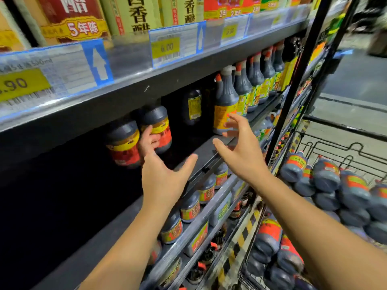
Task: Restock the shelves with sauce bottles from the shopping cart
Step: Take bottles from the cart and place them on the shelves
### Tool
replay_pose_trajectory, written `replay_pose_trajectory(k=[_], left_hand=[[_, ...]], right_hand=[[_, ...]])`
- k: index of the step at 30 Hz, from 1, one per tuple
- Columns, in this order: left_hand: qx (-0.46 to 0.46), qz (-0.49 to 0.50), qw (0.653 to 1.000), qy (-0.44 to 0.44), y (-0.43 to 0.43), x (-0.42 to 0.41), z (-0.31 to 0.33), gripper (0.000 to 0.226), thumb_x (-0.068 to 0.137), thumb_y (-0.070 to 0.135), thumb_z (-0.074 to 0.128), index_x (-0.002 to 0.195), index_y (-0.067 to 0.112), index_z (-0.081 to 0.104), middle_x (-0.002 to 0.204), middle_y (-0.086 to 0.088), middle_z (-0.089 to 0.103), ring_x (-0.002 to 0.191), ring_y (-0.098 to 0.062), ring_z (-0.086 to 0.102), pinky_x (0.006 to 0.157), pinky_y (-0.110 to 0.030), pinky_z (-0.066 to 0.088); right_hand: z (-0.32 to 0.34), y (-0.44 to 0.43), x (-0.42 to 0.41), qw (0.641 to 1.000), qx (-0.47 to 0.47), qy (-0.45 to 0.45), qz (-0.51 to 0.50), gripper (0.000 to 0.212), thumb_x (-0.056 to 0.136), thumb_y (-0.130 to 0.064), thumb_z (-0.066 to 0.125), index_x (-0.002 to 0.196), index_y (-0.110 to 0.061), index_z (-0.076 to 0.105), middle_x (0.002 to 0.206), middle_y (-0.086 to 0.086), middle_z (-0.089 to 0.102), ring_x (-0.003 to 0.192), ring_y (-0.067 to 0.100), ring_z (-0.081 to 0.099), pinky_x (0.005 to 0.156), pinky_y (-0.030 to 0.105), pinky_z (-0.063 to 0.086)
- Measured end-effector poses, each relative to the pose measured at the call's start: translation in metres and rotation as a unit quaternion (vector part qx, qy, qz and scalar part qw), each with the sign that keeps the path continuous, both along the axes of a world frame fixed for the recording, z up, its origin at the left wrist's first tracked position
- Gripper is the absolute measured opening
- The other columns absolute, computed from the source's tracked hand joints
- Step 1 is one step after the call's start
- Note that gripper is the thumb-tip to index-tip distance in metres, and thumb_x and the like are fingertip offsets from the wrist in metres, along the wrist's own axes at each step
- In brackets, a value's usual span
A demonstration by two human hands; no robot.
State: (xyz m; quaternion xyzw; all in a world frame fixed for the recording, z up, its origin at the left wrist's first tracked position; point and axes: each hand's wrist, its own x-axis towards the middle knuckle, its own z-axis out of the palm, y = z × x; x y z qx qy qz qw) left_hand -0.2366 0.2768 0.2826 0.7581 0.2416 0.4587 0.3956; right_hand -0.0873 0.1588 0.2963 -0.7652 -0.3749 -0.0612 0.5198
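This looks like the end of a placing step. The left hand (161, 176) lays its fingers against a sauce bottle (159, 124) on the shelf (201, 151), at 11 o'clock from the palm, with the thumb splayed clear, so it is not a grasp. The right hand (240, 151) hovers released and empty. The next move likely calls for a reach to 4 o'clock, to the cart (335, 147), for another bottle.

Two dark red-yellow-labelled plastic sauce bottles (123, 143) stand side by side on black shelf (209, 151), centre-left; similar bottles (326, 176) lie piled in wire cart (335, 146), lower right.
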Motion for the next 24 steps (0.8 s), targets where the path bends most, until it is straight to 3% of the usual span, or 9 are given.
replay_pose_trajectory(k=[2, 7, 10, 14, 17, 19, 21, 22, 24], left_hand=[[0.003, -0.041, 0.999, 0.004, -0.019, 0.018, -0.007, 0.093, 0.071, 0.050, 0.079, 0.143, 0.039, 0.022, 0.130, 0.012, 0.041, 0.124, -0.007, 0.045, 0.096, -0.024, 0.037], [-0.031, -0.136, 0.989, 0.057, -0.069, 0.071, -0.038, 0.087, 0.076, 0.038, 0.082, 0.143, 0.037, 0.027, 0.133, 0.007, 0.042, 0.122, -0.008, 0.046, 0.083, -0.005, 0.037], [-0.047, -0.176, 0.977, 0.107, -0.097, 0.106, -0.061, 0.085, 0.079, 0.037, 0.080, 0.146, 0.029, 0.028, 0.135, 0.006, 0.042, 0.124, -0.012, 0.046, 0.091, -0.020, 0.041], [-0.023, -0.219, 0.959, 0.180, -0.133, 0.150, -0.093, 0.085, 0.078, 0.043, 0.078, 0.147, 0.024, 0.033, 0.136, 0.012, 0.042, 0.125, -0.002, 0.041, 0.099, -0.027, 0.039], [-0.043, -0.252, 0.939, 0.229, -0.156, 0.180, -0.119, 0.083, 0.079, 0.040, 0.078, 0.148, 0.022, 0.035, 0.146, 0.001, 0.043, 0.133, -0.014, 0.043, 0.106, -0.033, 0.041], [-0.043, -0.260, 0.926, 0.271, -0.169, 0.197, -0.138, 0.080, 0.081, 0.040, 0.077, 0.148, 0.022, 0.036, 0.145, 0.004, 0.042, 0.129, -0.006, 0.041, 0.103, -0.020, 0.035], [-0.028, -0.263, 0.916, 0.302, -0.181, 0.212, -0.155, 0.073, 0.082, 0.038, 0.077, 0.143, 0.017, 0.044, 0.133, 0.007, 0.044, 0.112, 0.007, 0.038, 0.094, -0.008, 0.030], [-0.025, -0.268, 0.913, 0.308, -0.187, 0.218, -0.164, 0.068, 0.082, 0.035, 0.078, 0.140, 0.014, 0.048, 0.128, 0.007, 0.045, 0.108, 0.008, 0.038, 0.094, -0.008, 0.032], [-0.030, -0.277, 0.902, 0.331, -0.196, 0.229, -0.184, 0.062, 0.082, 0.031, 0.078, 0.135, 0.011, 0.052, 0.127, 0.001, 0.050, 0.116, -0.007, 0.047, 0.101, -0.023, 0.039]], right_hand=[[-0.007, -0.029, 0.010, 0.999, 0.008, 0.007, -0.033, 0.062, 0.088, -0.032, 0.067, 0.142, -0.021, 0.037, 0.122, -0.006, 0.053, 0.103, 0.006, 0.056, 0.076, 0.033, 0.055], [-0.040, -0.100, 0.040, 0.994, -0.018, 0.040, -0.103, 0.059, 0.090, -0.032, 0.067, 0.139, -0.019, 0.038, 0.117, -0.005, 0.053, 0.103, 0.010, 0.055, 0.086, 0.039, 0.052], [-0.066, -0.141, 0.057, 0.986, -0.029, 0.066, -0.149, 0.058, 0.088, -0.032, 0.069, 0.137, -0.016, 0.041, 0.107, -0.012, 0.056, 0.093, 0.004, 0.056, 0.084, 0.033, 0.051], [-0.110, -0.195, 0.081, 0.973, -0.063, 0.110, -0.191, 0.055, 0.087, -0.028, 0.069, 0.134, -0.017, 0.043, 0.115, -0.002, 0.057, 0.105, 0.015, 0.059, 0.088, 0.034, 0.049], [-0.144, -0.231, 0.095, 0.960, -0.100, 0.146, -0.216, 0.055, 0.088, -0.028, 0.068, 0.136, -0.016, 0.043, 0.120, 0.001, 0.056, 0.108, 0.018, 0.057, 0.088, 0.039, 0.050], [-0.165, -0.252, 0.103, 0.951, -0.132, 0.168, -0.225, 0.059, 0.089, -0.036, 0.066, 0.140, -0.018, 0.040, 0.130, 0.000, 0.052, 0.114, 0.018, 0.054, 0.090, 0.036, 0.048], [-0.185, -0.270, 0.108, 0.940, -0.156, 0.195, -0.232, 0.060, 0.091, -0.039, 0.063, 0.142, -0.020, 0.037, 0.136, -0.001, 0.049, 0.117, 0.016, 0.051, 0.091, 0.033, 0.046], [-0.195, -0.279, 0.111, 0.935, -0.167, 0.207, -0.236, 0.059, 0.092, -0.038, 0.063, 0.141, -0.020, 0.037, 0.136, -0.001, 0.048, 0.117, 0.017, 0.050, 0.090, 0.030, 0.044], [-0.214, -0.295, 0.114, 0.924, -0.189, 0.230, -0.241, 0.057, 0.091, -0.034, 0.065, 0.139, -0.017, 0.039, 0.131, 0.003, 0.050, 0.114, 0.019, 0.051, 0.086, 0.028, 0.041]])
